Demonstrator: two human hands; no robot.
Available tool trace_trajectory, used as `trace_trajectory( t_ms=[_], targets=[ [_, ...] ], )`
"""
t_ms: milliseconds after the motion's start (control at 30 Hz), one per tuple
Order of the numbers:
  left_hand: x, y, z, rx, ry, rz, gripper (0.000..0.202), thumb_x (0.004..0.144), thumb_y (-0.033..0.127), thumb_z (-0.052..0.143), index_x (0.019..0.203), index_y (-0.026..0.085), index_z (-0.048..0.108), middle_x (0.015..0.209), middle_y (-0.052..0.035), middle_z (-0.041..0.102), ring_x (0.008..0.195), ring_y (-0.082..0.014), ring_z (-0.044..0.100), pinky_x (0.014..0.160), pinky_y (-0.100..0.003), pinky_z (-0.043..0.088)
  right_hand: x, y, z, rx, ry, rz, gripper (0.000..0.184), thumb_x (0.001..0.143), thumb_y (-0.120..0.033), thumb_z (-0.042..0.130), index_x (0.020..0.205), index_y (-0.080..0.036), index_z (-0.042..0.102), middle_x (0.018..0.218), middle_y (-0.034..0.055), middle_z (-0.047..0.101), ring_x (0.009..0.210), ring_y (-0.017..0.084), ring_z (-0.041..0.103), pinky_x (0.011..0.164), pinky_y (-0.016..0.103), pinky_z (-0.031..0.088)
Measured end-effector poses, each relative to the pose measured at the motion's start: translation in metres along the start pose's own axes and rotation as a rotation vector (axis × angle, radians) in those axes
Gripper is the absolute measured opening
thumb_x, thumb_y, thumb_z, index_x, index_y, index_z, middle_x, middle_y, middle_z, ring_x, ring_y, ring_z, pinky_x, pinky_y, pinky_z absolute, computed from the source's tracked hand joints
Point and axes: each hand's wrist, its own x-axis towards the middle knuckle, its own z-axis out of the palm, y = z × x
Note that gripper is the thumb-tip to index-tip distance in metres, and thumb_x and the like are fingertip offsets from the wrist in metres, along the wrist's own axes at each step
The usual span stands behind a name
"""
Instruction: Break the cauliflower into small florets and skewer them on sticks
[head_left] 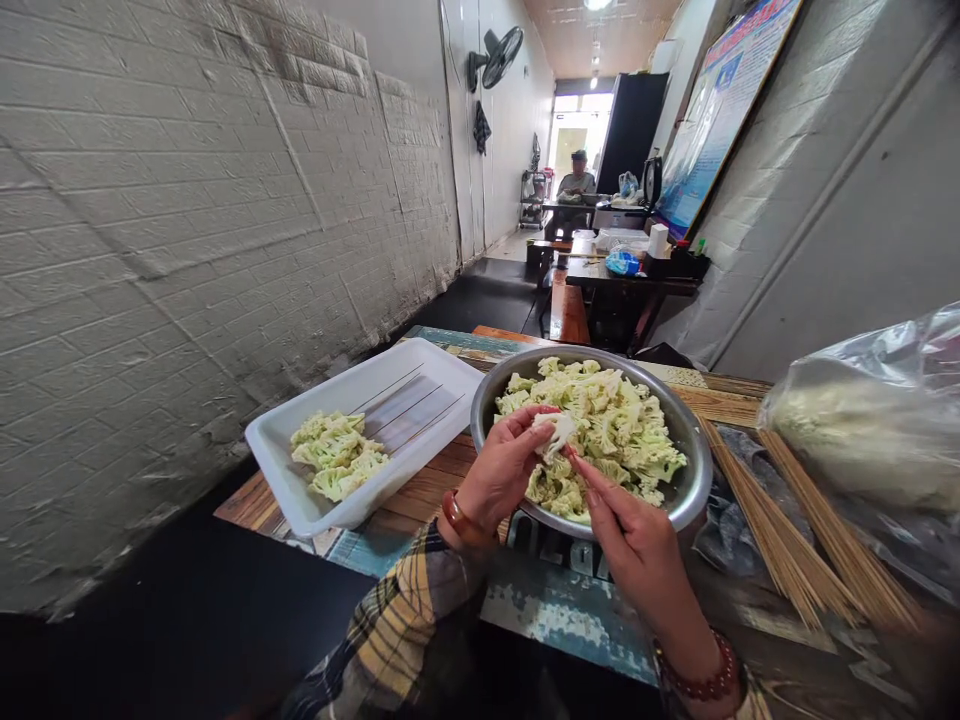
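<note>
Over the near part of a large metal bowl (699, 490), my left hand (501, 465) pinches a pale cauliflower floret (556, 432). My right hand (639, 540) is closed, its fingertips touching or nearly touching the floret's lower right side. What those fingers hold, if anything, is too small and hidden to make out. Many loose cauliflower florets (630, 420) fill the bowl beneath both hands. To the left, a white plastic tray (274, 470) holds skewered cauliflower (337, 455) at its near left end, with several thin sticks reaching across the tray floor.
Two bundles of bamboo skewers (761, 530) lie right of the bowl on dark plastic. Beyond them sits a bulging clear plastic bag (862, 430). A brick-patterned wall (187, 200) runs along the left. Farther back, a person (576, 180) sits at another table.
</note>
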Motion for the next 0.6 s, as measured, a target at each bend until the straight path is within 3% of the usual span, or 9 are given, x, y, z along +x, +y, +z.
trace_trajectory(
  t_ms=[100, 267, 600],
  targets=[
    [-0.0005, 0.0012, 0.0007, 0.005, -0.014, 0.013, 0.024, 0.07, 0.021, 0.072, 0.092, 0.014, 0.065, 0.084, -0.0021, 0.064, 0.067, -0.009, 0.06, 0.067, -0.02, 0.048, -0.0001, -0.0002, -0.0005, -0.012, 0.026, 0.003, 0.04, 0.095, -0.024, 0.04, 0.133, -0.023, 0.05, 0.129, 0.0025, 0.059, 0.115, 0.017, 0.058, 0.099, 0.032, 0.046],
    [-0.0026, 0.0036, -0.0007, 0.031, -0.066, -0.061, 0.026, 0.071, 0.026, 0.071, 0.094, 0.015, 0.063, 0.079, -0.0004, 0.062, 0.054, -0.0069, 0.056, 0.053, -0.019, 0.044, 0.0004, 0.0034, 0.0004, -0.027, 0.039, 0.01, 0.038, 0.094, -0.025, 0.041, 0.129, -0.022, 0.055, 0.124, 0.0041, 0.062, 0.111, 0.018, 0.061, 0.095, 0.032, 0.05],
    [-0.0027, 0.0022, -0.0026, 0.022, -0.066, -0.047, 0.027, 0.07, 0.027, 0.073, 0.092, 0.015, 0.063, 0.078, -0.0012, 0.061, 0.055, -0.0078, 0.056, 0.051, -0.02, 0.041, -0.0001, 0.007, 0.0013, -0.041, 0.032, -0.009, 0.038, 0.094, -0.025, 0.042, 0.129, -0.022, 0.055, 0.123, 0.0055, 0.063, 0.109, 0.02, 0.063, 0.094, 0.034, 0.051]
  ],
)
